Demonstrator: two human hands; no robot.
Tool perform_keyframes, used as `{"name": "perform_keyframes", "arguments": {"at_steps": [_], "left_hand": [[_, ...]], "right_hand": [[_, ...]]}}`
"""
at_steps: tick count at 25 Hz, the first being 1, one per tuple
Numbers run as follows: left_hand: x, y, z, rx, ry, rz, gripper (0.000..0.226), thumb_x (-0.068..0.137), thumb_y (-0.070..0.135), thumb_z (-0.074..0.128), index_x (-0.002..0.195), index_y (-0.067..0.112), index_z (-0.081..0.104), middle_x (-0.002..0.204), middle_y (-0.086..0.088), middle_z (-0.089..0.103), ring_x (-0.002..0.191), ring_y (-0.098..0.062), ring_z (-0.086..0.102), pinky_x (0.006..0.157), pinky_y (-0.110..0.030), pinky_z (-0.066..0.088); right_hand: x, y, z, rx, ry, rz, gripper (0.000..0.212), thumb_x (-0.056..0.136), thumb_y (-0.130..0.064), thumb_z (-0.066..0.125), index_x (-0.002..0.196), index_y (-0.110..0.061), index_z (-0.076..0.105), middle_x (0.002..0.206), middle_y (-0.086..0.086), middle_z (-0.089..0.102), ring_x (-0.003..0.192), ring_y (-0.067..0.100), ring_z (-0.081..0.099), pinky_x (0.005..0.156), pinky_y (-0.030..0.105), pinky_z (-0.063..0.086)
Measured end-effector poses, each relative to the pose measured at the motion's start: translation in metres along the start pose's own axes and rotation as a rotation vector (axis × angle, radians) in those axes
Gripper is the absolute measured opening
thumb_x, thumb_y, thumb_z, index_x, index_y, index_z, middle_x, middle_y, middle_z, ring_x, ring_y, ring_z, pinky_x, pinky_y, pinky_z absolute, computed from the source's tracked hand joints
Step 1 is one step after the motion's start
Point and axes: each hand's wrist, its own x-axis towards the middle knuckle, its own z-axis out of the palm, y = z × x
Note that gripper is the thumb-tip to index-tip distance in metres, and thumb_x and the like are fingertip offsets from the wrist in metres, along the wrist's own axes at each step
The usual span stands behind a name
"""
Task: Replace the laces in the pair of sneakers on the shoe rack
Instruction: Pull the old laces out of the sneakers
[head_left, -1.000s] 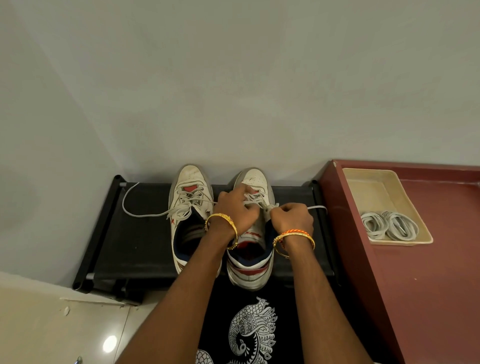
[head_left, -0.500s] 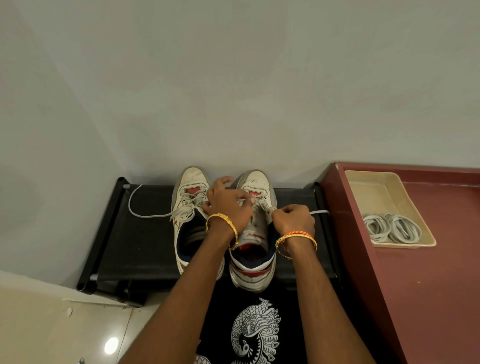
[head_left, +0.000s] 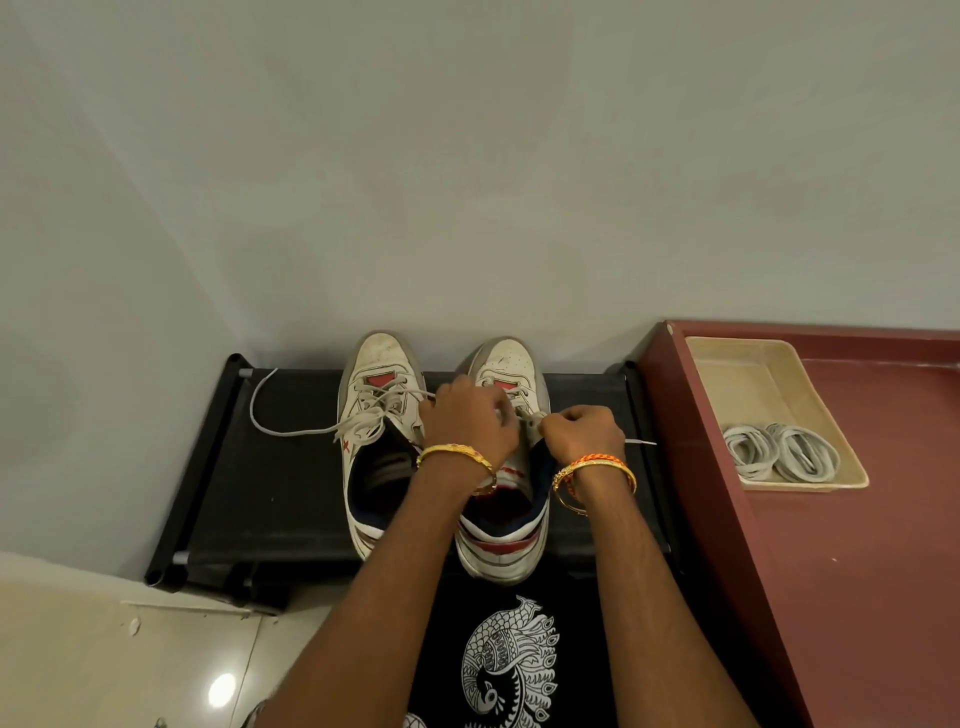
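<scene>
Black rack: two sneakers; two hands gripping lace.

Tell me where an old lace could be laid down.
Free: far half of the beige plastic tray beyond the coiled white laces; black shoe rack left of the white sneakers, below the trailing lace. Crowded: around both hands.

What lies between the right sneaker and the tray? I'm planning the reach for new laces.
In the head view: bare rack, a lace end, then the red counter's edge before the tray.
</scene>
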Motion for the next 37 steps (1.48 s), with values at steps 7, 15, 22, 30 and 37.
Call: {"name": "perform_keyframes", "arguments": {"at_steps": [7, 15, 22, 30, 37], "left_hand": [[-0.001, 0.005, 0.004, -0.022, 0.122, -0.136, 0.018, 0.088, 0.033, 0.061, 0.100, 0.025, 0.072, 0.126, -0.001, 0.042, 0.122, -0.023, 0.035, 0.095, -0.041, 0.029], [-0.003, -0.005, -0.035, -0.969, 0.647, -0.194, 0.013, 0.089, 0.008, 0.058, 0.083, 0.019, 0.057, 0.122, 0.002, 0.052, 0.113, -0.013, 0.053, 0.101, -0.024, 0.043], [-0.009, 0.007, -0.029, -0.563, 0.305, 0.000, 0.009, 0.092, 0.014, 0.049, 0.098, 0.013, 0.055, 0.073, -0.001, 0.057, 0.062, -0.016, 0.055, 0.059, -0.034, 0.049], [-0.012, 0.036, -0.013, 0.366, -0.007, 0.046, 0.031, 0.100, 0.011, 0.036, 0.122, 0.006, 0.057, 0.122, -0.014, 0.061, 0.112, -0.030, 0.058, 0.090, -0.037, 0.046], [-0.005, 0.011, -0.015, 0.192, 0.062, -0.024, 0.023, 0.095, 0.018, 0.049, 0.112, 0.020, 0.065, 0.107, -0.009, 0.067, 0.100, -0.029, 0.062, 0.070, -0.031, 0.043]], "right_hand": [[-0.001, 0.000, 0.002, -0.014, 0.021, -0.031, 0.023, 0.085, -0.017, 0.060, 0.101, -0.004, 0.070, 0.101, 0.014, 0.069, 0.078, 0.019, 0.056, 0.066, 0.027, 0.043], [0.000, 0.000, 0.002, -0.007, 0.028, -0.014, 0.019, 0.085, -0.020, 0.061, 0.096, -0.008, 0.070, 0.098, 0.011, 0.068, 0.077, 0.019, 0.057, 0.067, 0.028, 0.046], [0.000, 0.000, 0.003, -0.008, 0.022, -0.021, 0.019, 0.084, -0.019, 0.060, 0.095, -0.007, 0.070, 0.098, 0.011, 0.068, 0.080, 0.021, 0.059, 0.070, 0.030, 0.049], [0.000, 0.001, 0.004, -0.028, 0.038, -0.048, 0.020, 0.086, -0.019, 0.059, 0.097, -0.006, 0.070, 0.104, 0.013, 0.068, 0.093, 0.025, 0.062, 0.078, 0.033, 0.053], [-0.001, 0.001, 0.001, -0.024, 0.015, -0.044, 0.020, 0.085, -0.018, 0.060, 0.099, -0.006, 0.070, 0.104, 0.012, 0.068, 0.082, 0.019, 0.056, 0.069, 0.027, 0.045]]}}
